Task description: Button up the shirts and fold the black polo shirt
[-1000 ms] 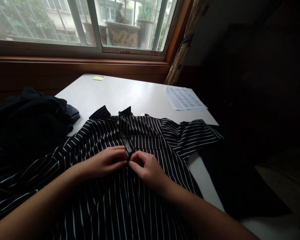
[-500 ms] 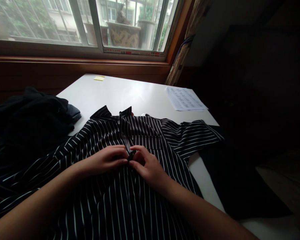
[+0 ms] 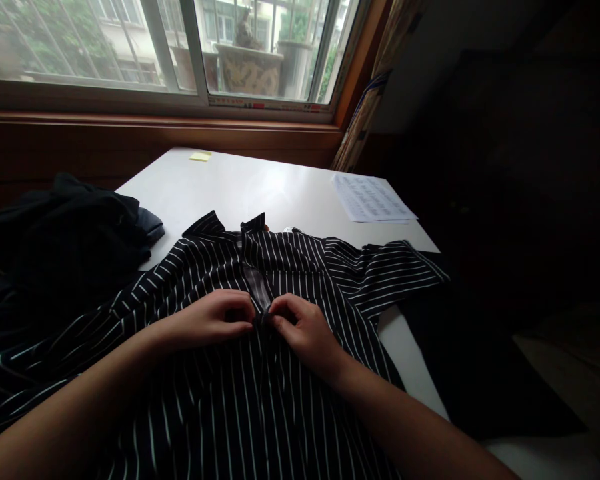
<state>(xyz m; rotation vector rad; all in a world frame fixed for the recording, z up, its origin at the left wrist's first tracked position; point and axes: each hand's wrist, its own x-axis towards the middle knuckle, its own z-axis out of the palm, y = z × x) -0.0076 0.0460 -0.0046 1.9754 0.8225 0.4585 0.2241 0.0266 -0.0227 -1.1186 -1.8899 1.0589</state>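
Observation:
A black shirt with white stripes (image 3: 300, 257) lies front up on the table, its collar toward the window and one short sleeve spread to the right. At the middle of its front opening, my left hand (image 3: 220, 317) pinches the left edge of the cloth between thumb and fingers. My right hand (image 3: 303, 330) grips the other edge close beside it, thumb against forefinger. Above the hands the front gapes, showing a greyish strip of the inside. Any button between the fingertips is too dark to make out.
The white table (image 3: 260, 180) holds a yellow sticky note (image 3: 201, 156) and printed sheets (image 3: 373, 198). Dark clothes (image 3: 65, 233) are heaped at the left. Black cloth (image 3: 460, 360) hangs over the right edge. A window (image 3: 260, 60) and a tied curtain (image 3: 363, 113) stand behind.
My hands have drawn slightly apart at the front opening, the right one shifting a little to the right. The gap in the shirt above them looks wider.

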